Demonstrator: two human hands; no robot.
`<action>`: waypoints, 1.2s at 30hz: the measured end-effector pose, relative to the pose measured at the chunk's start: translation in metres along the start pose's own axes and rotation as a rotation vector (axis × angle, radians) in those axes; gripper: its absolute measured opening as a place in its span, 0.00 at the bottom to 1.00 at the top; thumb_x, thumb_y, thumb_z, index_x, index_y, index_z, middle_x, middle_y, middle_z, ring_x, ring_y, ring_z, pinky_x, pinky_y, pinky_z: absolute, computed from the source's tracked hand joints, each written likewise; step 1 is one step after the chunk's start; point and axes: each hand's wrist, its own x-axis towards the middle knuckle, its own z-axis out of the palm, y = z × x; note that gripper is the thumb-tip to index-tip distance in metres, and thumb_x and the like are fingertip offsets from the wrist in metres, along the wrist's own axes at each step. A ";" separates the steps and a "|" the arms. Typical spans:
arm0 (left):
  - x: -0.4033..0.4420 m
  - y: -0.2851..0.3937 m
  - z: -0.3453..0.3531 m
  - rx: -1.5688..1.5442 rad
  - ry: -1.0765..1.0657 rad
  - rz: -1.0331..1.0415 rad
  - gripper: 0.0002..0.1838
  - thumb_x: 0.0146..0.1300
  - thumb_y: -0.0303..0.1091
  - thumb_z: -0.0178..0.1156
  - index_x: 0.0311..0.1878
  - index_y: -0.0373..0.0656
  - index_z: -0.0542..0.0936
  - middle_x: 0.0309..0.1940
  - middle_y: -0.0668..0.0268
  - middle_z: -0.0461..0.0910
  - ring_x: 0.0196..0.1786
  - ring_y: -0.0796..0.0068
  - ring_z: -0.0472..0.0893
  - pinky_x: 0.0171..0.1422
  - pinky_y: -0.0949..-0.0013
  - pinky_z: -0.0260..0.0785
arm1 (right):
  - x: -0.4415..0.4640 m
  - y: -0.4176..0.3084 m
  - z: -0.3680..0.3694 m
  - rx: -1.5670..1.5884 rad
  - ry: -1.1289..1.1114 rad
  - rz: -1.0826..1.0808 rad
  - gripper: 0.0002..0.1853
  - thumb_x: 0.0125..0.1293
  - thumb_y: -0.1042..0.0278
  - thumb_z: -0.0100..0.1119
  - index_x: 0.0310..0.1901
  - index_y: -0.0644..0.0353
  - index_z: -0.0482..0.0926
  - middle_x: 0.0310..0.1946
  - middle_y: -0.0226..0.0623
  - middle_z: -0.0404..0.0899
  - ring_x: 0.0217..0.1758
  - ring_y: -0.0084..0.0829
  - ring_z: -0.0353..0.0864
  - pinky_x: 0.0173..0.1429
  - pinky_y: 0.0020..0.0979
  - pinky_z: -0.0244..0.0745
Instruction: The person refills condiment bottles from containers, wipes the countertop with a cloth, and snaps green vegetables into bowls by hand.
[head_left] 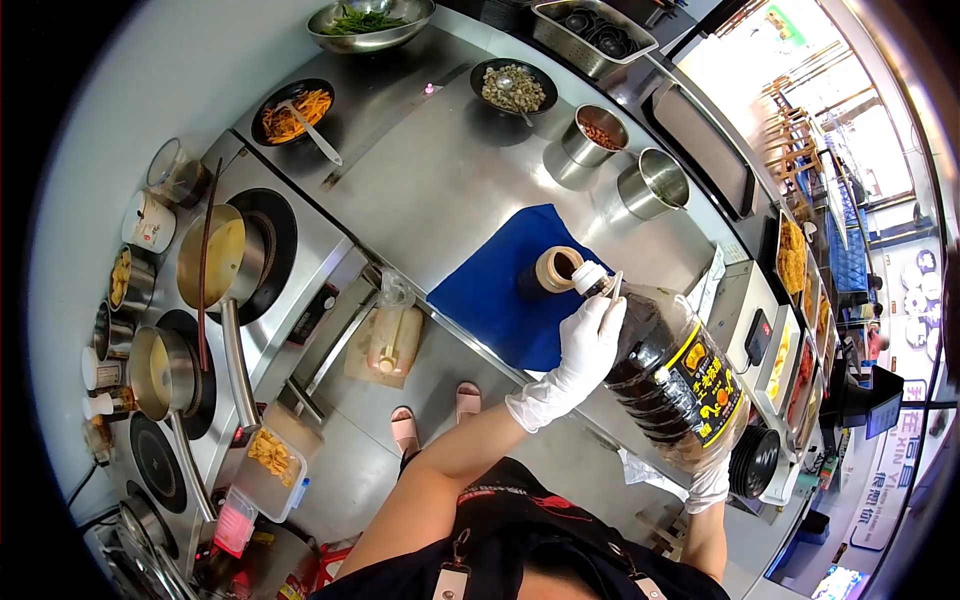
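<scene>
My feed shows the tilted jug [665, 375], neck by the jar [543, 283] on the blue cloth [490, 285]: the left hand [575, 355] has fingers clamped near that neck, seemingly for aim; the right hand [709, 487] (fingers hidden, I can't tell their state) likely bears the base.

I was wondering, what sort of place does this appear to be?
Most likely a restaurant kitchen: saucepans stand by round black cooktops at picture left, a stainless-steel counter holds bowls of ingredients, and wooden chairs show beyond, as in a dining area.
</scene>
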 end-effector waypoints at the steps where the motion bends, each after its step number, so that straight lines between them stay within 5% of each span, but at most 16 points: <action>1: 0.000 0.000 0.000 0.002 0.001 0.006 0.04 0.68 0.27 0.57 0.38 0.35 0.77 0.27 0.55 0.78 0.28 0.60 0.79 0.33 0.65 0.70 | -0.001 0.001 0.000 0.002 -0.002 0.002 0.20 0.70 0.57 0.48 0.60 0.56 0.71 0.55 0.37 0.73 0.59 0.39 0.71 0.63 0.42 0.67; 13: 0.001 -0.001 0.000 0.017 -0.010 0.020 0.04 0.67 0.27 0.58 0.37 0.36 0.77 0.27 0.56 0.79 0.28 0.59 0.80 0.32 0.65 0.71 | 0.002 0.019 0.004 0.030 -0.026 0.028 0.18 0.71 0.59 0.50 0.59 0.57 0.72 0.54 0.37 0.74 0.58 0.39 0.71 0.64 0.41 0.66; 23: 0.015 0.031 0.002 0.116 -0.112 0.247 0.09 0.62 0.32 0.64 0.29 0.44 0.75 0.21 0.62 0.76 0.23 0.58 0.79 0.25 0.62 0.70 | 0.012 0.092 0.017 0.180 -0.078 0.039 0.17 0.71 0.62 0.50 0.58 0.57 0.73 0.53 0.37 0.74 0.58 0.39 0.71 0.64 0.41 0.66; 27: 0.023 0.058 0.008 -0.053 -0.153 0.176 0.05 0.63 0.26 0.63 0.38 0.35 0.80 0.25 0.59 0.80 0.27 0.66 0.81 0.33 0.69 0.71 | 0.017 0.131 0.030 0.263 -0.064 -0.012 0.16 0.71 0.63 0.51 0.57 0.57 0.73 0.53 0.37 0.75 0.57 0.38 0.71 0.64 0.41 0.65; 29: 0.034 0.087 -0.003 -0.186 -0.340 -0.064 0.07 0.67 0.26 0.59 0.42 0.33 0.81 0.29 0.63 0.82 0.34 0.81 0.79 0.39 0.75 0.70 | 0.020 0.151 0.037 0.293 -0.064 -0.031 0.16 0.71 0.63 0.51 0.57 0.57 0.73 0.53 0.37 0.75 0.57 0.38 0.71 0.64 0.41 0.65; 31: 0.042 0.125 -0.009 -0.271 -0.451 -0.172 0.07 0.66 0.28 0.59 0.41 0.34 0.81 0.25 0.60 0.80 0.28 0.74 0.80 0.35 0.71 0.70 | 0.023 0.171 0.044 0.264 -0.090 -0.036 0.16 0.71 0.63 0.51 0.57 0.57 0.74 0.52 0.37 0.75 0.57 0.38 0.71 0.64 0.40 0.65; 36: 0.030 0.185 -0.024 -0.013 -0.785 0.004 0.04 0.63 0.26 0.60 0.36 0.35 0.80 0.22 0.64 0.79 0.25 0.77 0.76 0.31 0.74 0.69 | 0.020 0.218 0.031 -0.206 -0.160 -0.261 0.15 0.71 0.65 0.52 0.56 0.57 0.74 0.52 0.37 0.75 0.57 0.38 0.71 0.64 0.40 0.65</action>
